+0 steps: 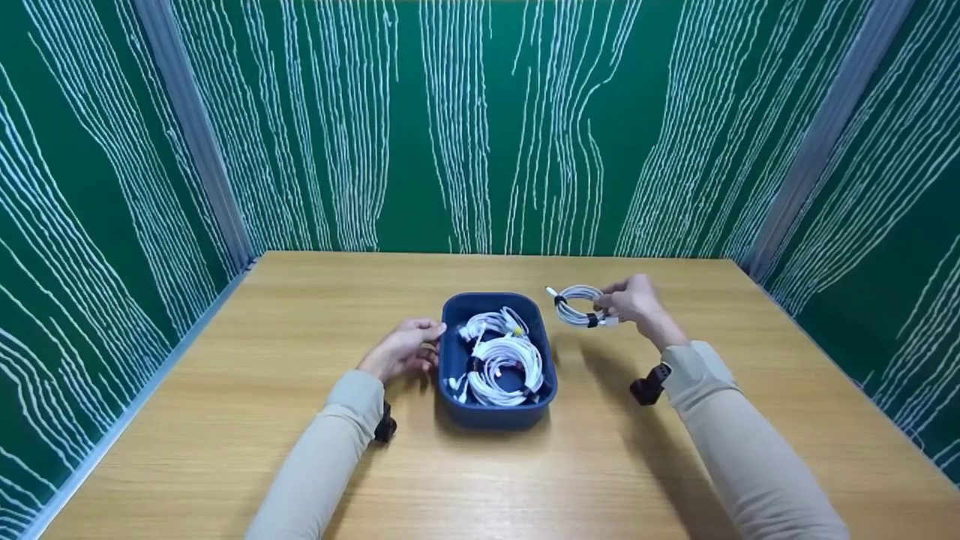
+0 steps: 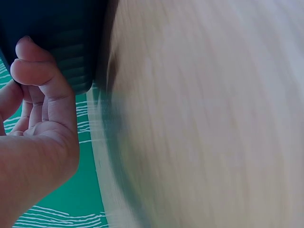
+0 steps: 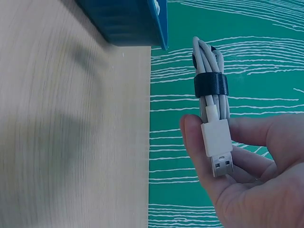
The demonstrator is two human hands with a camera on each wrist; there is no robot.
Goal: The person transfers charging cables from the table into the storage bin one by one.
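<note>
My right hand [image 1: 634, 301] holds a coiled white USB cable [image 1: 577, 306] in the air to the right of the blue bin [image 1: 495, 417]. Thumb and fingers pinch the coil, whose white USB plug [image 3: 217, 137] lies against the fingers in the right wrist view. A black strap [image 3: 211, 84] binds its strands. At the bin's left side, my left hand [image 1: 405, 349] has its thumb at the rim and bent fingers against the outer wall. Inside the bin lie a large white cable coil [image 1: 491, 386] and a smaller bundle of white cables [image 1: 480, 324].
The bin stands on a wooden table [image 1: 300, 330]. Green walls [image 1: 405, 150] with white wavy lines rise behind and on both sides, with grey posts [image 1: 196, 127] at the corners. A small black camera [image 1: 649, 384] hangs at the right wrist.
</note>
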